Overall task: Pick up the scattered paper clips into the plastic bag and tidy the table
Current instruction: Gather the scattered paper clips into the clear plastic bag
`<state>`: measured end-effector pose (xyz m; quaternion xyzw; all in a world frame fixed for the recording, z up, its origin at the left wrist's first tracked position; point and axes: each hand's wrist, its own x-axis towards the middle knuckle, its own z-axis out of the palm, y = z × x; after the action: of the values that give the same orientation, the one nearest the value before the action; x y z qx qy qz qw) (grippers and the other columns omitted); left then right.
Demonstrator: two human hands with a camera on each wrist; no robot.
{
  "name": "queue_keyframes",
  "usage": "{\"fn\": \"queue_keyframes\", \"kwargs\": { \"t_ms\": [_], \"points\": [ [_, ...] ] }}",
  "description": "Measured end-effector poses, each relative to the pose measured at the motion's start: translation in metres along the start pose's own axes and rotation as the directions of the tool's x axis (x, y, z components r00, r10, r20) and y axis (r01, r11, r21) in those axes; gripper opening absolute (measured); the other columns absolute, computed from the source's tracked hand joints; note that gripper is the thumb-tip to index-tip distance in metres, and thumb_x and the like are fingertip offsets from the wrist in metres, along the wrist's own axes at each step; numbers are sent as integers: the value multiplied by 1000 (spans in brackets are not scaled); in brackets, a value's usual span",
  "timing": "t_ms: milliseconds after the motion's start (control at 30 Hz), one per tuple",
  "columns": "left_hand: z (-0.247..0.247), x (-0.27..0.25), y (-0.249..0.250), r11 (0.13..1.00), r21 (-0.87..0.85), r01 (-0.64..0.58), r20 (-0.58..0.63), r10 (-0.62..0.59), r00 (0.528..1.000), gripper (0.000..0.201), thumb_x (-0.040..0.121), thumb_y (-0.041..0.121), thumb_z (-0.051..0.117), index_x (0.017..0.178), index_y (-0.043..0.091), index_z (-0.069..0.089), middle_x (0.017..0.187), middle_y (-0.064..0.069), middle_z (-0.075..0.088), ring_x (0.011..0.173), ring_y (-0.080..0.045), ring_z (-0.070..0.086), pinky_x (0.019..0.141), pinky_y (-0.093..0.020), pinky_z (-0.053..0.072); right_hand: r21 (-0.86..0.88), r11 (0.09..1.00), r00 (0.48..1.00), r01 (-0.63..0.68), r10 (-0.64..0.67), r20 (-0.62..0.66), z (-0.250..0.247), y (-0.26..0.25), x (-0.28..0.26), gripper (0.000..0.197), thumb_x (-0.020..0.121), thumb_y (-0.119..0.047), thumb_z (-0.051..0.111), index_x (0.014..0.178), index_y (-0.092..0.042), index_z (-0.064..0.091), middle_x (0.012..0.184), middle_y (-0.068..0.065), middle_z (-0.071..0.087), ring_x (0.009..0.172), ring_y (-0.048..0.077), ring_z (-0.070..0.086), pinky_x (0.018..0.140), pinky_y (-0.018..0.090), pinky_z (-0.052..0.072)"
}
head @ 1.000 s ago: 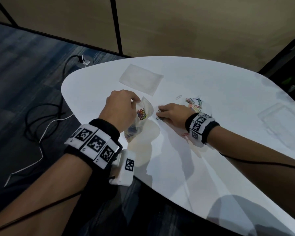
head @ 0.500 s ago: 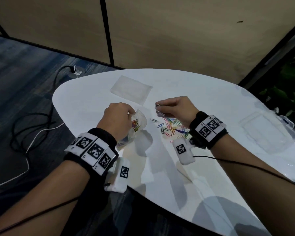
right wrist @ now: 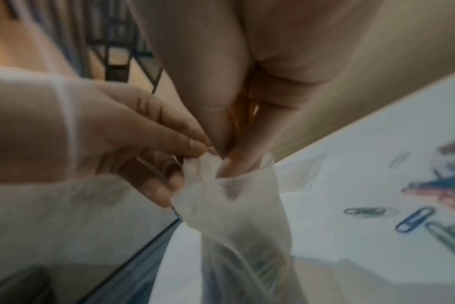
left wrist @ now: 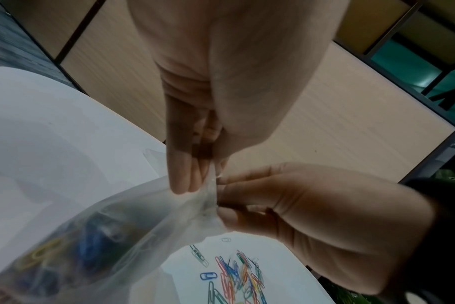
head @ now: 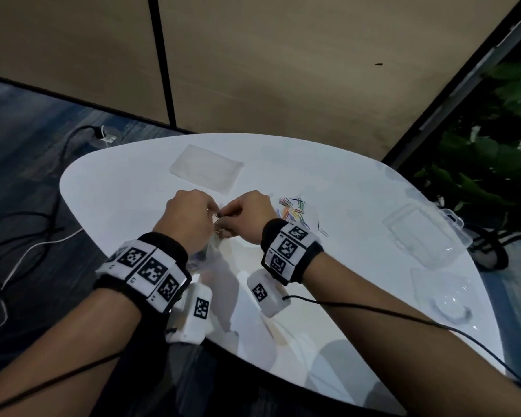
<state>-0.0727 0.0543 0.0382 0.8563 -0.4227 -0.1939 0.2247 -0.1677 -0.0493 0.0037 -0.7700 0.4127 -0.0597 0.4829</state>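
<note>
I'm seeing a thin, cloudy, crinkled plastic bag [left wrist: 133, 222], soft and slightly shiny. The paper clips [left wrist: 234, 273] are looking coated in smooth coloured plastic. The table [head: 358, 182] is showing a smooth white top with a faint sheen. A clear, glossy hard-plastic box [head: 424, 236] is lying on it. The wall panels [head: 283, 70] are looking like matt wood.

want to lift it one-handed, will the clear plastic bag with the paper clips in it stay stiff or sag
Probably sag: the plastic bag is thin film that crumples where the left hand pinches its mouth. The clips pooled at its bottom should pull it down. Likely light, since the film hangs without stretching.
</note>
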Motion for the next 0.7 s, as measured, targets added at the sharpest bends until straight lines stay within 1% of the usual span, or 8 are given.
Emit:
{"fn": "queue_keyframes", "kwargs": {
  "t_ms": [133, 267, 367, 467, 533, 633, 667, 700],
  "points": [
    [0, -4, 2, 1000, 4, -29, 4, 29, 1000, 27, 95, 11, 52, 106, 19, 76, 107, -9, 73, 100, -28, 66, 89, -37, 54, -212, 971, 991, 113, -125, -48, 1, -1, -4, 12, 83, -10, 68, 90, -11, 78, 80, 7, 76, 75, 19, 73, 77, 31, 60],
    [-3, -3, 1, 1000, 7, -24, -9, 24, 1000, 29, 94, 9, 52, 106, 20, 76, 107, -8, 72, 101, -28, 65, 89, -35, 53, -314, 932, 981, 183, -195, -7, 4, -1, -6, 20, 85, -6, 67, 100, -13, 77, 92, 6, 76, 82, 15, 70, 79, 20, 52],
    [-5, -3, 0, 1000, 10, -25, -8, 25, 1000, 28, 95, 10, 52, 107, 18, 76, 105, -8, 73, 99, -28, 66, 89, -34, 52, -347, 897, 960, 274, -279, 37, 4, -2, -7, 15, 81, -8, 67, 89, -15, 78, 78, 4, 76, 73, 16, 71, 78, 27, 56],
    [-6, -4, -1, 1000, 1, -21, -10, 21, 1000, 27, 95, 10, 52, 106, 16, 76, 104, -9, 73, 99, -29, 66, 90, -35, 52, -428, 825, 929, 370, -315, 196, 4, -4, -7, 24, 83, -5, 59, 93, -16, 78, 87, 4, 76, 84, 21, 69, 82, 26, 51],
    [-6, -2, -4, 1000, -12, -10, -16, 10, 1000, 27, 95, 11, 53, 108, 16, 75, 105, -10, 73, 101, -30, 66, 92, -36, 52, -332, 863, 922, 380, -326, 208, -1, -3, -8, 31, 83, 0, 54, 95, -16, 77, 91, 4, 77, 86, 18, 70, 84, 25, 53],
    [-5, 1, -16, 998, -60, 14, -22, -16, 1000, 26, 95, 10, 54, 108, 17, 74, 103, -12, 73, 99, -30, 67, 95, -39, 53, 63, 965, 968, 253, -252, -16, -20, 5, 4, 39, 81, 9, 44, 84, -10, 77, 84, 11, 75, 78, 20, 73, 78, 28, 60],
    [-4, 3, -19, 997, -74, 20, -15, -21, 1000, 25, 94, 10, 54, 107, 17, 74, 101, -12, 73, 97, -30, 69, 95, -40, 54, 107, 973, 977, 205, -196, -88, -28, 10, 12, 39, 82, 10, 42, 83, -8, 77, 86, 13, 75, 78, 21, 73, 75, 29, 61],
    [-5, 5, -22, 995, -91, 31, -7, -32, 999, 24, 94, 9, 54, 105, 17, 74, 99, -12, 74, 94, -31, 70, 93, -40, 55, 58, 984, 979, 167, -159, -127, -34, 16, 20, 40, 85, 8, 41, 87, -9, 77, 92, 12, 75, 79, 21, 72, 74, 27, 60]
  ]
}}
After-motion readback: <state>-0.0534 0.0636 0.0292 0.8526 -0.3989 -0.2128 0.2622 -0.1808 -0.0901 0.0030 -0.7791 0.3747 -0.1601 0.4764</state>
